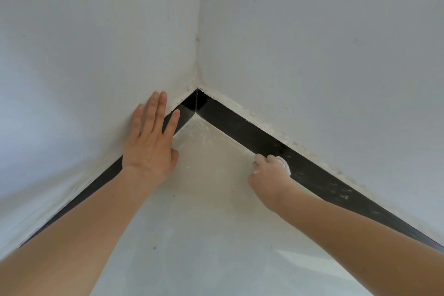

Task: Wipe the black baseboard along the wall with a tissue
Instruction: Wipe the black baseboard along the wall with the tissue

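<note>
The black baseboard [242, 128] runs along two white walls and meets in the corner at the middle of the view. My right hand [270, 174] grips a crumpled white tissue [283, 164] and presses it against the right-hand stretch of baseboard, which shows pale dust smears further right. My left hand [151, 137] lies flat with straight fingers across the left wall and the left stretch of baseboard, close to the corner, and covers part of it.
Pale floor [204, 211] fills the space between my forearms. Rough white plaster [252, 113] edges the top of the baseboard. The left wall [84, 55] and the right wall [324, 43] close in the corner.
</note>
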Demonstrator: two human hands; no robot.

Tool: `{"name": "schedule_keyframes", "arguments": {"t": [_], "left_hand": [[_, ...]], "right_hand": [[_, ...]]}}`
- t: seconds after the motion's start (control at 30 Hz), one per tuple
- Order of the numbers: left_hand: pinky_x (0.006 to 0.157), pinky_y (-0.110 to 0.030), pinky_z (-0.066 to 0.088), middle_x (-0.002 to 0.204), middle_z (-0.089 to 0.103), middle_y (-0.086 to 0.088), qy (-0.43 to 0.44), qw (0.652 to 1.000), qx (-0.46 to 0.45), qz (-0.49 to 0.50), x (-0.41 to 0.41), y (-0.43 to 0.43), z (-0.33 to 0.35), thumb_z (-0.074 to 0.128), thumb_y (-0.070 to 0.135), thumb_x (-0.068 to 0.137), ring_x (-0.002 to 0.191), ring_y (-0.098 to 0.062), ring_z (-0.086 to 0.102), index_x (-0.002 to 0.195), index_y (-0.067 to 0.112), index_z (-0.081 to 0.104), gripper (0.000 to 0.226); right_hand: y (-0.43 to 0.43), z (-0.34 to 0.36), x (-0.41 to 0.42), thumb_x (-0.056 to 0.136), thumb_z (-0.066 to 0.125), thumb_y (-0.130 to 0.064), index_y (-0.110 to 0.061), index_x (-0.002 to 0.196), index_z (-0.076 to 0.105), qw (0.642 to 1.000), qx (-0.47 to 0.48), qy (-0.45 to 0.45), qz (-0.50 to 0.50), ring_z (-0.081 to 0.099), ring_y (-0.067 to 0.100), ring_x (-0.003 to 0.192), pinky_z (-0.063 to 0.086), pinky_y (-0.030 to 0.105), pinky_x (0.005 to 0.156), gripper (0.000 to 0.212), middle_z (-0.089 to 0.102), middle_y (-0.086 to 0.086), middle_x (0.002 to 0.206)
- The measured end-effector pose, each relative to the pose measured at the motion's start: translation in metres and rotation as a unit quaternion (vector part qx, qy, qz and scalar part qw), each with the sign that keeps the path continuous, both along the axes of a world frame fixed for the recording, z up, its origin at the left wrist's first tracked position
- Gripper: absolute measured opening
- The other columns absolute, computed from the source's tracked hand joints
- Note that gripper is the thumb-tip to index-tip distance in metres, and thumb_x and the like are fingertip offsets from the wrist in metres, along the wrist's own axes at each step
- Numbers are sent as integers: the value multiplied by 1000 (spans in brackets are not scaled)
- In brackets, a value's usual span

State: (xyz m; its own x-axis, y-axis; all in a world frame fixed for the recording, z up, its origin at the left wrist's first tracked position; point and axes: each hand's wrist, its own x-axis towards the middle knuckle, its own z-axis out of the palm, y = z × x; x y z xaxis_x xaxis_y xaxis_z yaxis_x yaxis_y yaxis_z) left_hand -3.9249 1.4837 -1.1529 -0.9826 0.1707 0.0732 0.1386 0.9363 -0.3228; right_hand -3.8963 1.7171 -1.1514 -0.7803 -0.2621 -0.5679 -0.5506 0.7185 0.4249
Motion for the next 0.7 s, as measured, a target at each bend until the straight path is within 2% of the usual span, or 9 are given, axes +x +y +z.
{"name": "schedule_keyframes", "arguments": {"t": [0.07,0.13,0.2,0.27,0.43,0.5,0.57,0.63,0.7], "left_hand": [[112,-49,-16,145,-37,-23,-9,1000,10,7,-1,4,1,30,40,90,134,-36,-35,141,16,-21,76],[111,-50,-18,144,-38,-24,-18,1000,23,10,-1,6,2,29,40,90,133,-36,-36,143,17,-20,76],[111,-50,-18,144,-38,-24,-19,999,33,9,0,6,2,30,39,90,133,-36,-37,145,18,-17,76],[111,-49,-18,143,-39,-24,-23,999,38,6,1,5,0,32,39,90,132,-36,-38,145,18,-16,76],[112,-45,-19,151,-24,-22,-11,998,68,-7,4,-4,-3,48,36,83,139,-31,-27,148,17,6,80],[113,-44,-17,152,-19,-21,-12,997,71,-10,4,-6,-4,51,34,81,141,-30,-22,147,16,11,79],[113,-44,-15,153,-15,-22,-15,997,72,-15,5,-7,-4,52,32,80,142,-30,-20,147,15,13,79],[114,-45,-11,154,-7,-24,-11,996,82,-19,5,-9,-7,57,28,77,143,-31,-14,146,13,22,79],[114,-45,-11,154,-2,-25,-13,996,92,-17,7,-10,-8,61,26,73,144,-33,-11,145,11,28,80]], "right_hand": [[-13,4,-7,45,69,-4,-20,56,68,995,-20,74,69,56,23,80,24,31,63,20,53,1,63],[-25,5,-23,36,58,-4,-22,38,57,982,-41,128,130,54,20,64,25,30,57,18,50,-3,52],[-40,7,-37,51,67,-9,-25,55,67,975,-27,129,180,57,19,80,37,29,63,16,59,-5,67],[-53,5,-51,75,63,-13,-25,83,72,963,-33,129,236,54,19,100,42,28,78,17,64,-6,92],[-64,-4,-88,87,56,-11,-19,102,70,955,-53,176,234,47,22,112,39,31,97,22,60,-3,109],[-57,-1,-87,82,62,-17,-26,93,74,958,-44,189,210,53,16,107,40,27,95,18,62,-9,102],[-43,4,-79,65,75,-25,-30,70,76,959,-37,198,199,60,11,91,45,22,83,7,65,-13,85],[-22,2,-67,55,79,-22,-25,57,74,958,-40,202,198,64,13,84,46,22,76,7,66,-9,77],[1,0,-52,57,73,-9,-20,51,71,951,-46,218,216,65,17,82,44,25,74,12,66,-5,75]]}}
